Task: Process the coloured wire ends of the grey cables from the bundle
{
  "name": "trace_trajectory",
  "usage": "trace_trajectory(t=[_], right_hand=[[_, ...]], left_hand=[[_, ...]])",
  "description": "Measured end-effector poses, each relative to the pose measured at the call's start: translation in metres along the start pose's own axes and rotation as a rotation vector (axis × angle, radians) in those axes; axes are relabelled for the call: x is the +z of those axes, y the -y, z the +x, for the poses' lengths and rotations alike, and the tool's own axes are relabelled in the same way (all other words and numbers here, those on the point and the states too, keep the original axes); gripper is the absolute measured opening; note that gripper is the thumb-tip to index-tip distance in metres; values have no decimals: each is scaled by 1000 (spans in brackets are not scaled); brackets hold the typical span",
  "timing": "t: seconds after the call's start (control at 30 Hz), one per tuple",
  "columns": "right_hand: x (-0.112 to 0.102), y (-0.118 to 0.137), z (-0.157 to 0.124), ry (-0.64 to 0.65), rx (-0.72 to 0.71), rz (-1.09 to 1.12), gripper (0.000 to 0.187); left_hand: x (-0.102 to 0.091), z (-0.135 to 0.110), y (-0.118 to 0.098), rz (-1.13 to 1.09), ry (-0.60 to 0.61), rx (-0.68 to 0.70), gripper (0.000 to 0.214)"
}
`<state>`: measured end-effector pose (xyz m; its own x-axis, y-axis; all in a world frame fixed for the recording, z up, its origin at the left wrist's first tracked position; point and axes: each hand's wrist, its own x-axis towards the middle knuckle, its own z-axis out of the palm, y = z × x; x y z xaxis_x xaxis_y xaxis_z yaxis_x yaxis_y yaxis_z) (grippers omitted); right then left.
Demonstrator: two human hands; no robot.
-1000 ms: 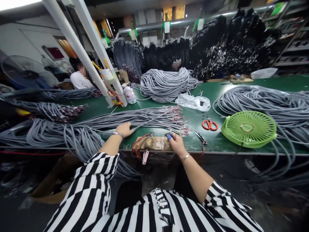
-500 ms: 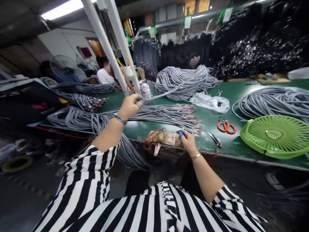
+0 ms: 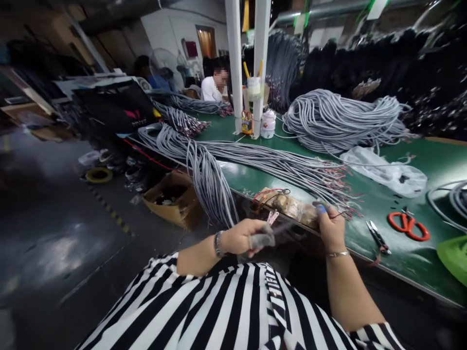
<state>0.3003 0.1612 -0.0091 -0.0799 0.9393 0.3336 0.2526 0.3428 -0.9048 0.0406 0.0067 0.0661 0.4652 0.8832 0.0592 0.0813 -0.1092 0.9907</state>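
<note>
My left hand (image 3: 243, 237) is closed in front of my body, below the table edge. Grey covering shows at its fingers, and a motion-blurred grey cable (image 3: 286, 227) runs from it toward the right hand. At the table's front edge my right hand (image 3: 332, 228) is closed, its blue-nailed thumb pressed against the right end of a tape-wrapped brown block (image 3: 292, 206). A thin dark strand sticks out beyond these fingers; what they pinch is hidden. Red and orange wires and a pink clip (image 3: 272, 217) are at the block's left end. Behind it lies a bundle of cut grey cables (image 3: 270, 158).
Red-handled scissors (image 3: 408, 226) and small snips (image 3: 378, 236) lie right of my right hand. A large cable coil (image 3: 343, 119), a plastic bag (image 3: 385, 170) and a white post (image 3: 234, 68) stand farther back. Cables hang over the edge above a cardboard box (image 3: 175, 199). A person sits beyond.
My left hand has come down and toward my body from above the cable bundle. The right hand stays at the block's end. The view has turned left.
</note>
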Motion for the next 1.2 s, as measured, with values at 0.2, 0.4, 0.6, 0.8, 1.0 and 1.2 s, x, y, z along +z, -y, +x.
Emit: trace_trajectory(t=[0.2, 0.4, 0.6, 0.8, 1.0, 1.2], right_hand=[[4, 3, 3, -90, 34, -19, 22], [20, 24, -25, -112, -29, 94, 19], [67, 82, -86, 409, 158, 304, 34], [97, 92, -93, 447, 389, 603, 36], [110, 84, -104, 588, 444, 620, 37], [112, 71, -109, 553, 845, 727, 46]], left_hand=[[-9, -67, 57, -270, -447, -246, 50], [-12, -81, 78, -214, -422, -322, 51], [-11, -68, 94, -227, -253, -298, 52], [-13, -64, 111, -173, -121, -331, 47], [-8, -54, 101, -367, -155, -326, 52], [2, -46, 99, -465, -397, -120, 44]])
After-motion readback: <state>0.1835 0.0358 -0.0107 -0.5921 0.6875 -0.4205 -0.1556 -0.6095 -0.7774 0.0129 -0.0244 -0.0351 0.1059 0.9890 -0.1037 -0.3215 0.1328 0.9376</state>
